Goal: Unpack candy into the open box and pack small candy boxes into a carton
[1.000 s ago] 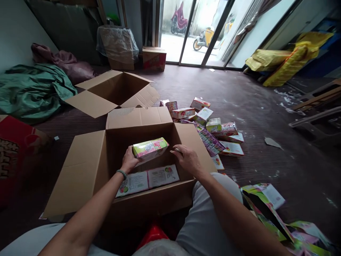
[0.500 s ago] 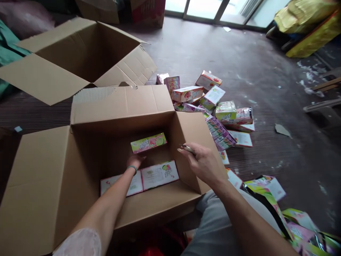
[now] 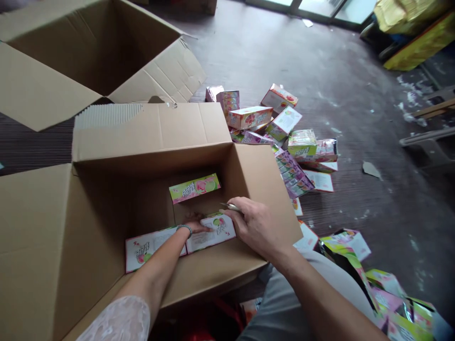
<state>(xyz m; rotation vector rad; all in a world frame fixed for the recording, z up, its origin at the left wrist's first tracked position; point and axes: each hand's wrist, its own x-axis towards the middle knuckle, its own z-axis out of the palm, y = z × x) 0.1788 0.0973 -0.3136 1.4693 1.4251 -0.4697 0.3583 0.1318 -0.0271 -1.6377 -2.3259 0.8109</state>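
Note:
My left hand (image 3: 196, 222) reaches deep into the big open cardboard box (image 3: 117, 142), with its fingers lying flat on a white carton (image 3: 216, 229) at the bottom. A second flat carton (image 3: 142, 247) lies left of that one. A green and pink carton (image 3: 195, 188) stands on edge against the box's far wall, just above my left hand and apart from it. At the box's right wall, my right hand (image 3: 254, 225) is closed around a thin pale tool (image 3: 229, 206) whose tip points left.
Several small colourful cartons (image 3: 284, 128) lie heaped on the dark floor right of the box. Another open cardboard box (image 3: 42, 94) stands behind at the left. Torn wrappers (image 3: 359, 265) lie by my right knee. Yellow sacks (image 3: 412, 28) sit at the far right.
My left hand let go of the green and pink carton, left it standing at the far wall and sank onto the flat carton. My right hand drew nearer over the box. The view tilted down.

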